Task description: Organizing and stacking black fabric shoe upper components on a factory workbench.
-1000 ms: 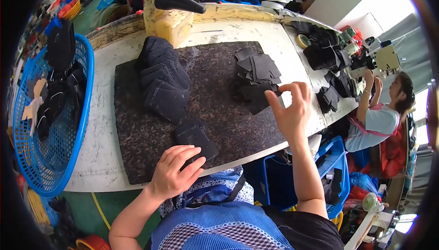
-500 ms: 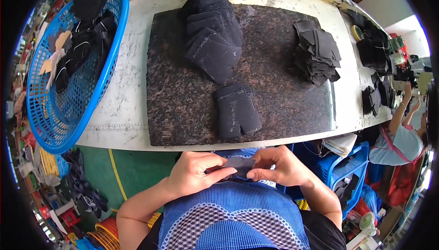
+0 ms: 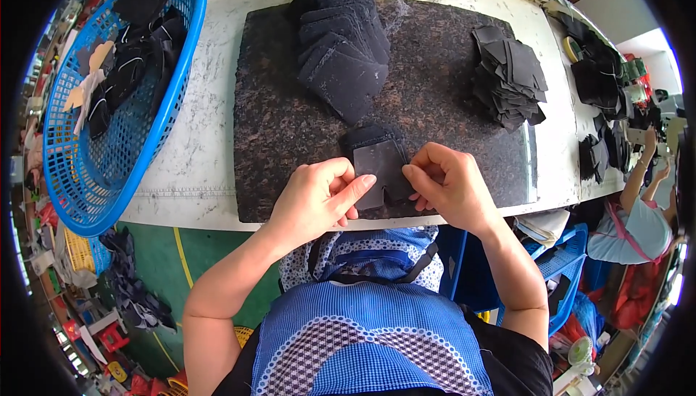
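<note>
Grey, the small patch [image 3: 369, 165] lies on a black piece [image 3: 396, 186] mid-frame; on my feed, the left hand [image 3: 316, 197] has its thumb on the patch, the right hand [image 3: 453, 187] touches the piece's edge. Whether either grips, I can't tell.

Blue basket [image 3: 112, 178] left, co-worker [image 3: 629, 231] right.

My white table [image 3: 199, 153] carries a dark slab [image 3: 283, 142]; on the slab I have a black stack [image 3: 341, 52] far left, a grey pile [image 3: 512, 77] at right, black pieces [image 3: 370, 136] near.
</note>
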`<control>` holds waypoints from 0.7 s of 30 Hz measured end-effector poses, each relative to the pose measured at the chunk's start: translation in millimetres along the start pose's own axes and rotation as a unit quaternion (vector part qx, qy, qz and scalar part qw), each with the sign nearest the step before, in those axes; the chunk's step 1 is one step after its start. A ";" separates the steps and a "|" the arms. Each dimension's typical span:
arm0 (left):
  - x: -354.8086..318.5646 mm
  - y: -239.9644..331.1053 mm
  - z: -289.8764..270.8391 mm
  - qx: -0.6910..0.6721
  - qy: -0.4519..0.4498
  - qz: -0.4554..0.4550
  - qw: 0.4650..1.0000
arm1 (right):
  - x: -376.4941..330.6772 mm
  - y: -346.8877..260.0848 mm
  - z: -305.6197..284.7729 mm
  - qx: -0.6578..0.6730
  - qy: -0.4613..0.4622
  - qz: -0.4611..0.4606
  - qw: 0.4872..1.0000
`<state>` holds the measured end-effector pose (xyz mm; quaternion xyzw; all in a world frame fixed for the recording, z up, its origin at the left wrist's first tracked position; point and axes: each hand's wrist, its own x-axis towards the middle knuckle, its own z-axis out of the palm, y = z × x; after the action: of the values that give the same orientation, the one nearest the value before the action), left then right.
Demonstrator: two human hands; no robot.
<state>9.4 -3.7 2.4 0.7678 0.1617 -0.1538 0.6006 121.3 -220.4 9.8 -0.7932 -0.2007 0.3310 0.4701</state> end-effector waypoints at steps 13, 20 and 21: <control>6.8 -12.2 3.7 0.378 0.178 0.360 0.834 | 11.3 8.3 -6.9 -0.137 0.056 -0.081 0.986; 71.8 15.6 -57.3 0.266 0.379 0.385 0.799 | 90.3 -39.6 -6.7 -0.157 0.211 -0.354 0.898; 75.8 15.6 -55.6 0.262 0.364 0.379 0.809 | 109.2 -31.5 -1.4 -0.235 0.254 -0.425 0.836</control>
<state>86.8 51.6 -3.8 0.8962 0.0186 0.3405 0.2838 198.6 -137.5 1.3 -0.7725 -0.4639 -0.1716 0.3982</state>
